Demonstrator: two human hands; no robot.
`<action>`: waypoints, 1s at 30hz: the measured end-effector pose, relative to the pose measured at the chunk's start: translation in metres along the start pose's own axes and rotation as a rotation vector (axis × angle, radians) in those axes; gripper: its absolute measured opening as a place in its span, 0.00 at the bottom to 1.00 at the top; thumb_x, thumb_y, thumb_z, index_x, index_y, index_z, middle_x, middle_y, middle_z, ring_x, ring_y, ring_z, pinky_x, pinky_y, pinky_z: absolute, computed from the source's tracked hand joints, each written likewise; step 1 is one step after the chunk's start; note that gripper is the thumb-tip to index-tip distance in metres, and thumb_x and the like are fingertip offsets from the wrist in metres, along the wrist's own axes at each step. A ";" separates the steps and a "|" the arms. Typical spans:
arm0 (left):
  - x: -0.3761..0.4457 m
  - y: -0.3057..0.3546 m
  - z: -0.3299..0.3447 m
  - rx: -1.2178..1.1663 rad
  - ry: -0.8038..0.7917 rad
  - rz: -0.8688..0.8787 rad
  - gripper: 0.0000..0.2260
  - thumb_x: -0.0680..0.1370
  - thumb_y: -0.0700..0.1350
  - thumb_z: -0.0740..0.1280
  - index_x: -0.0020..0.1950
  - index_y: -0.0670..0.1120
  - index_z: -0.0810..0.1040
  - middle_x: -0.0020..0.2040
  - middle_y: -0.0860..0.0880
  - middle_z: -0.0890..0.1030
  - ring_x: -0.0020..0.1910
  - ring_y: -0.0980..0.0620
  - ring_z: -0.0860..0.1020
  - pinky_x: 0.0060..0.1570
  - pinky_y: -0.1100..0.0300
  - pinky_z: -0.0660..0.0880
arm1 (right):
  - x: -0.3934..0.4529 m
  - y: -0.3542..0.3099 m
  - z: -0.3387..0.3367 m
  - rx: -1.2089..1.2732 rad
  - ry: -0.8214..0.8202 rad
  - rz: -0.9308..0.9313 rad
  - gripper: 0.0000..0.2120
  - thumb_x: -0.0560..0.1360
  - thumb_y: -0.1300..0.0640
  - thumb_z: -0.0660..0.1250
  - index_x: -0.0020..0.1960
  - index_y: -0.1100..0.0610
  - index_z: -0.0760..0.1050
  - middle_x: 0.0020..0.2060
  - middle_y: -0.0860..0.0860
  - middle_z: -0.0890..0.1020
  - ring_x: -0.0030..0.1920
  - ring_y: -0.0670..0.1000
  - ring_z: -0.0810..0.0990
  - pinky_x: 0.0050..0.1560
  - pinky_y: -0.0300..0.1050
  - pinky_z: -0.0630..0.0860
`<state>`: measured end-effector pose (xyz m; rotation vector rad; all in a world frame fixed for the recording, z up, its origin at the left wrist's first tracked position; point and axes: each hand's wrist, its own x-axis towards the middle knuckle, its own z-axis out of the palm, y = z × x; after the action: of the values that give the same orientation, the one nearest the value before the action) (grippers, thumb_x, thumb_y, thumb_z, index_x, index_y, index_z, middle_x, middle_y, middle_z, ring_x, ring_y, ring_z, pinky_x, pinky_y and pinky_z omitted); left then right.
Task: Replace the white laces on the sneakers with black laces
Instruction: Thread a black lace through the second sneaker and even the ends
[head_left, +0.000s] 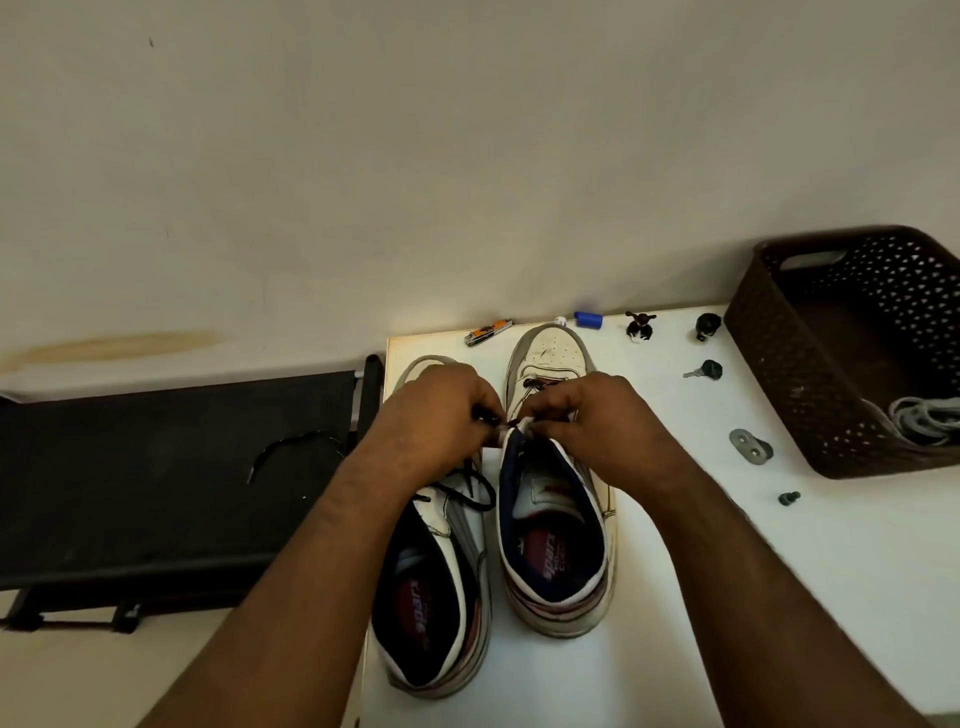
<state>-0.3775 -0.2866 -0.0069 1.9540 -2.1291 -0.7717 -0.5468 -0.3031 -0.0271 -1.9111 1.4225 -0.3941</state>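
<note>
At frame centre, the left hand and right hand both pinch the black lace over the right sneaker.

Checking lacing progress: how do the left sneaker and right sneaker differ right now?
The left sneaker has loose black lace ends lying across its tongue; on the right sneaker black lace shows only near the toe. The left hand and right hand both pinch lace over the right sneaker, while the left sneaker is untouched. The right sneaker sits farther forward on the table. Both are white, toes pointing away.
</note>
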 end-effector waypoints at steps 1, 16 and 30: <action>-0.001 0.001 -0.002 -0.024 0.035 -0.001 0.05 0.74 0.48 0.72 0.48 0.50 0.85 0.46 0.51 0.81 0.43 0.55 0.78 0.47 0.60 0.77 | 0.000 0.000 0.000 -0.025 0.004 -0.004 0.09 0.74 0.55 0.71 0.53 0.49 0.83 0.50 0.47 0.85 0.53 0.48 0.79 0.61 0.49 0.73; -0.008 0.006 -0.023 -1.094 0.048 -0.151 0.08 0.78 0.44 0.62 0.40 0.42 0.73 0.24 0.44 0.69 0.24 0.45 0.73 0.30 0.59 0.70 | 0.000 0.006 -0.016 -0.087 0.046 0.160 0.13 0.70 0.47 0.74 0.51 0.50 0.80 0.45 0.48 0.80 0.46 0.48 0.78 0.48 0.43 0.75; 0.006 0.000 0.001 0.022 0.034 -0.298 0.04 0.75 0.43 0.69 0.45 0.45 0.83 0.43 0.49 0.83 0.43 0.51 0.80 0.43 0.60 0.77 | -0.001 0.000 -0.024 -0.023 -0.004 0.143 0.09 0.72 0.58 0.73 0.52 0.56 0.81 0.44 0.52 0.81 0.37 0.47 0.77 0.41 0.39 0.76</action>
<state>-0.3788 -0.2922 -0.0092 2.3101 -1.8575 -0.7560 -0.5616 -0.3110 -0.0105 -1.8135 1.5561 -0.3077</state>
